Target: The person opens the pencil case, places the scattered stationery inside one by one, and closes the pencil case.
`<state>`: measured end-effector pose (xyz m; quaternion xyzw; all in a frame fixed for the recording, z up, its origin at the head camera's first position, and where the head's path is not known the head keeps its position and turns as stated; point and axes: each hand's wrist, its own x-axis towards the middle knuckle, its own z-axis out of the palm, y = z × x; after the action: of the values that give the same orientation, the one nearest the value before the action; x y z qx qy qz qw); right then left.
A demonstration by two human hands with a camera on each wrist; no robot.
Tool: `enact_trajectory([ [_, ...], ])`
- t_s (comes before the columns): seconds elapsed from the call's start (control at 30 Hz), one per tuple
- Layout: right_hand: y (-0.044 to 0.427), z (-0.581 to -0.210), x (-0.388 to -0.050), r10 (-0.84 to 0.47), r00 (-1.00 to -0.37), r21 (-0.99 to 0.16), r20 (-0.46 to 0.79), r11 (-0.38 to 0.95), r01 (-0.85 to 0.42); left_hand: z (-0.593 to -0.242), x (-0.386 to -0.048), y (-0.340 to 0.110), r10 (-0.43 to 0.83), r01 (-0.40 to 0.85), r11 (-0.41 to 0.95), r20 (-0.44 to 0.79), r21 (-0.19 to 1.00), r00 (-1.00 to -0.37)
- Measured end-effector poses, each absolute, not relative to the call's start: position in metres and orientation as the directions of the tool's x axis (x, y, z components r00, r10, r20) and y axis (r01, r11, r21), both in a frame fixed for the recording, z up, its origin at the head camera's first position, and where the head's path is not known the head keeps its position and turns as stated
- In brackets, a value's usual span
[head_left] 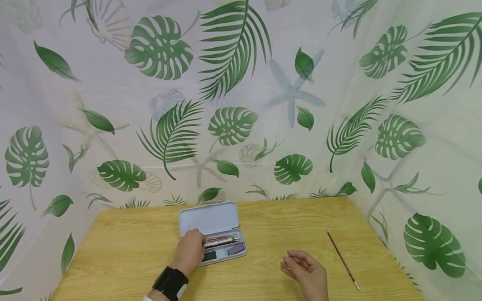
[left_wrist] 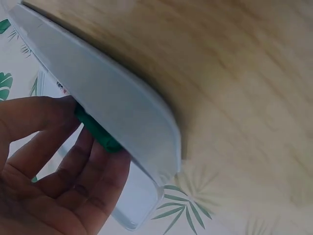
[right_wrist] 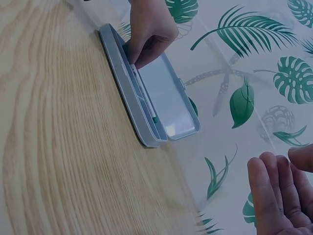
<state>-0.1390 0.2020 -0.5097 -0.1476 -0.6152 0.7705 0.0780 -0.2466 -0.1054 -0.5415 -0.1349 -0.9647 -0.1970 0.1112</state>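
A pale blue pencil case (head_left: 241,235) lies on the table with its lid (head_left: 211,217) raised. My left hand (head_left: 188,251) reaches into its left end. There, fingers and thumb pinch the green end of a white marker (right_wrist: 145,98), which lies along the case; the green cap (left_wrist: 100,132) shows between the fingers in the left wrist view. Several pens and pencils, a black block (head_left: 209,256) and a purplish eraser (head_left: 236,249) sit in the case. My right hand (head_left: 306,271) hovers above the table with loosely bent fingers, holding nothing.
A red-brown pencil (head_left: 342,259) with a white end lies on the wooden table (head_left: 278,225), right of my right hand. A leaf-patterned cloth (head_left: 241,167) hangs behind the table and along both sides. My left wrist bears a black strap (head_left: 171,283).
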Motion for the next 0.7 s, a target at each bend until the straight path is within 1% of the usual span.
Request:
enact_trajectory([
  [0.17,0.202,-0.51,-0.139,0.298,-0.947,-0.974,-0.117,-0.221,0.051,-0.543,-0.247,-0.106,0.22,0.308,0.882,0.267,0.356,-0.938],
  [0.33,0.203,-0.51,-0.14,0.296,-0.946,-0.974,-0.136,-0.213,0.073,-0.542,-0.245,-0.107,0.209,0.306,0.884,0.288,0.352,-0.935],
  [0.47,0.207,-0.512,-0.141,0.257,-0.954,-0.983,-0.155,-0.135,0.124,-0.54,-0.243,-0.108,0.208,0.3,0.887,0.275,0.351,-0.939],
  [0.57,0.213,-0.514,-0.144,0.22,-0.96,-0.985,-0.171,-0.009,0.174,-0.538,-0.241,-0.109,0.204,0.291,0.887,0.26,0.359,-0.944],
  [0.7,0.225,-0.514,-0.148,0.182,-0.971,-0.944,-0.157,0.261,0.201,-0.534,-0.239,-0.11,0.199,0.281,0.883,0.241,0.376,-0.95],
])
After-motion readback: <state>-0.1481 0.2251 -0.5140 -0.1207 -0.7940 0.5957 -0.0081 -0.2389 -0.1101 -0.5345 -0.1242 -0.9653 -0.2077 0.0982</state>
